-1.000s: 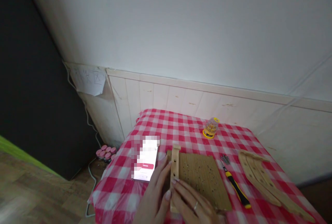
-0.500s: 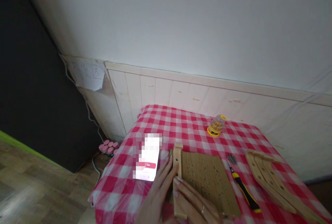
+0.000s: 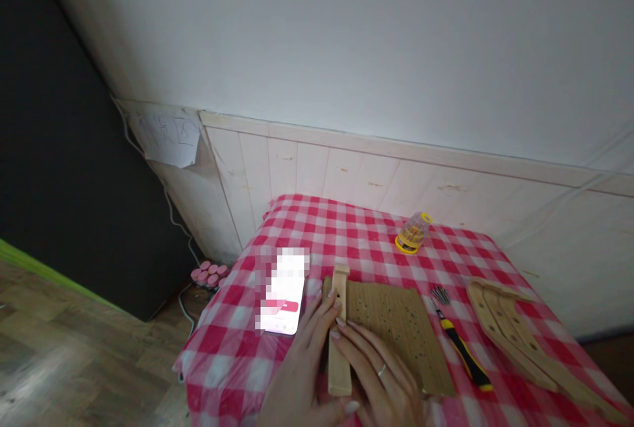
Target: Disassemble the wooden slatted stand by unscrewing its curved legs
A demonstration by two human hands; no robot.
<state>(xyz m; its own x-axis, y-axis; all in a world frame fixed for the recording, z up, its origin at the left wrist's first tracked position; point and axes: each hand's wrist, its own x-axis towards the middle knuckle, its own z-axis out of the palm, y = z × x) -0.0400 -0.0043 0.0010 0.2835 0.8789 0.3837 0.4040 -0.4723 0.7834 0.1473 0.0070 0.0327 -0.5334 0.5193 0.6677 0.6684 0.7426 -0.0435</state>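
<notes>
A pale wooden bar [image 3: 339, 374] with a raised far end and a small dark hole lies lengthwise on a thin brown wooden board [image 3: 401, 334] marked with many small holes. My left hand [image 3: 300, 364] presses its fingers along the bar's left side. From the right, my right hand [image 3: 384, 371], with a ring on one finger, grips the bar near its middle, fingertips meeting those of the left. Its near end shows between my hands. Right of the board lie a black and yellow screwdriver [image 3: 464, 354] and several screws [image 3: 440, 295].
Two curved wooden pieces with holes [image 3: 520, 334] rest at the table's right. A clear, yellow-based bit case [image 3: 413, 234] stands near the back. A lit phone [image 3: 284, 295] lies left of my hands on the checked tablecloth [image 3: 238, 348]. A panelled wall [image 3: 312, 166] borders the back.
My right hand has shifted on the bar, its thumb now lower, uncovering the bar's near end. Both hands stay on the bar. The view has shifted slightly.
</notes>
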